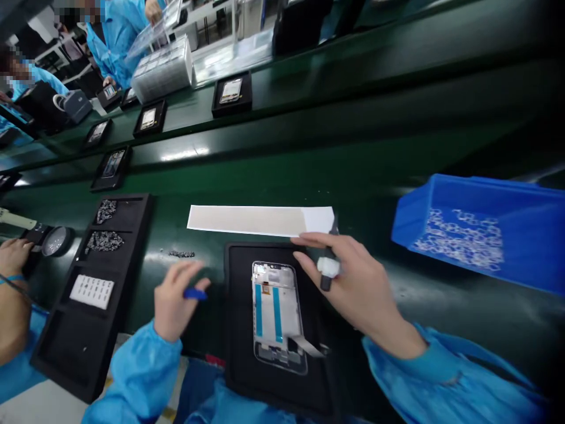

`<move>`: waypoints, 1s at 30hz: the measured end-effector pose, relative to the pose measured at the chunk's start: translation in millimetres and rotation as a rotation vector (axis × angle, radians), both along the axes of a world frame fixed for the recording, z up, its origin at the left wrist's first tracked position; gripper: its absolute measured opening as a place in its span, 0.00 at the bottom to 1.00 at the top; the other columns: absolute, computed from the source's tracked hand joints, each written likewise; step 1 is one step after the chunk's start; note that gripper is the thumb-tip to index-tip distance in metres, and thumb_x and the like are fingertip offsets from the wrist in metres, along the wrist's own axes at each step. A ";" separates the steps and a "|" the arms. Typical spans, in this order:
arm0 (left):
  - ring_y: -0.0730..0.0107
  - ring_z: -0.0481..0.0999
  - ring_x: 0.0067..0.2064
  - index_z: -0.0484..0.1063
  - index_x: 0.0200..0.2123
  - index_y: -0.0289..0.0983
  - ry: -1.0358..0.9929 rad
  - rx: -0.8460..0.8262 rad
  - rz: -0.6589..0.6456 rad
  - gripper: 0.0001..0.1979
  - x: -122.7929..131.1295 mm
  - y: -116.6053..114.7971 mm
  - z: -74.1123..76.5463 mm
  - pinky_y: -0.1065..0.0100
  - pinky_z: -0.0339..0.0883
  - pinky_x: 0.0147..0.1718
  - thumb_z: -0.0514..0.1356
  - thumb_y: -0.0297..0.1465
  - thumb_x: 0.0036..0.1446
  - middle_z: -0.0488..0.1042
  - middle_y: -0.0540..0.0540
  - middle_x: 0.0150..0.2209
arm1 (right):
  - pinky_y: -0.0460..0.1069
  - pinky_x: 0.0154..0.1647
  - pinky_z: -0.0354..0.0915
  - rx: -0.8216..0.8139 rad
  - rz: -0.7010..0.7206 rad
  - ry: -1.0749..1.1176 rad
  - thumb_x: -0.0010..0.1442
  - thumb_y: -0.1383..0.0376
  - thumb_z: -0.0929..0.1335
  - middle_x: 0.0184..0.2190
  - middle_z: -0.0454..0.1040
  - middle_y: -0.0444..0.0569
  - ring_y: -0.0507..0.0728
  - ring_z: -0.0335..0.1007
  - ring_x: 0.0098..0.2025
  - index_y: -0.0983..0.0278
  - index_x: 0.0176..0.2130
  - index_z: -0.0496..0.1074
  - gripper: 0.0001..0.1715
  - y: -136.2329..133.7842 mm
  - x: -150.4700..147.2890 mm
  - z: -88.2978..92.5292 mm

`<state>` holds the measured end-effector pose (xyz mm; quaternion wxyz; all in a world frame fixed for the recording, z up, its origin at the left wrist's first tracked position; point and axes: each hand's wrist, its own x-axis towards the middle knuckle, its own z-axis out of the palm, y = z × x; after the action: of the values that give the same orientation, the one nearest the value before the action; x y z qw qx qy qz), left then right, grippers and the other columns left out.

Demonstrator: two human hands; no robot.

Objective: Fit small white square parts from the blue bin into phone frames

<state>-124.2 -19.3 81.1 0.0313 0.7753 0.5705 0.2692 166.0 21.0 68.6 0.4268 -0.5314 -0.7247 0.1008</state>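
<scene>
From where I stand, the opened phone [290, 309] lies flat on a black tray [238, 330] by the near edge of the green bench [366, 194], its top toward the tray's far edge. Two strips of blue tape [258, 309] run along its bare inside, and a pale ribbon [309, 347] reaches past its right edge near the bottom.

The person's right hand [296, 246] hangs over the tray's far right corner, closed round a dark tool [329, 268] with a white wrap; the tips of thumb and forefinger stand apart. The left hand [188, 280] is off the tray's left edge, fingers bent, with a small blue piece [194, 293] at the thumb; whether it is gripped or worn, I can't tell. Close to those fingertips lies a row of tiny black bits [180, 254]. Neither hand touches the phone.

I'd judge the phone light and stiff, smooth enough to slide, and fragile inside, with the ribbon the easiest part to crease. Best to take it by its two long side edges, above the ribbon, keeping fingers off the parts within.

A white paper strip [251, 219] lies just beyond the tray's far edge.
</scene>
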 end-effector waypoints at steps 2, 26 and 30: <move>0.62 0.80 0.45 0.74 0.50 0.40 0.055 -0.033 0.178 0.14 -21.5 24.8 -5.9 0.67 0.77 0.39 0.62 0.35 0.62 0.75 0.43 0.49 | 0.56 0.45 0.68 -0.103 0.143 0.053 0.65 0.65 0.68 0.42 0.79 0.49 0.63 0.74 0.46 0.59 0.49 0.69 0.12 14.2 -14.7 20.2; 0.65 0.79 0.45 0.78 0.42 0.43 -0.007 -0.214 0.159 0.07 -42.5 51.1 -35.9 0.69 0.72 0.40 0.63 0.30 0.60 0.76 0.47 0.50 | 0.52 0.41 0.56 -0.515 0.462 -0.044 0.55 0.78 0.72 0.34 0.77 0.44 0.61 0.74 0.40 0.61 0.47 0.67 0.23 65.1 -160.2 -17.0; 0.66 0.79 0.44 0.78 0.42 0.43 0.010 -0.229 0.173 0.07 -42.4 50.5 -36.1 0.69 0.72 0.39 0.63 0.30 0.60 0.76 0.48 0.50 | 0.52 0.43 0.58 -0.522 0.466 0.009 0.53 0.81 0.71 0.34 0.78 0.43 0.61 0.75 0.40 0.61 0.45 0.67 0.24 65.9 -160.3 -18.1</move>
<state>-166.6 31.2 45.0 0.0934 0.7159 0.6623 0.2003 5.8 86.9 50.4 0.2452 -0.4427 -0.7744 0.3797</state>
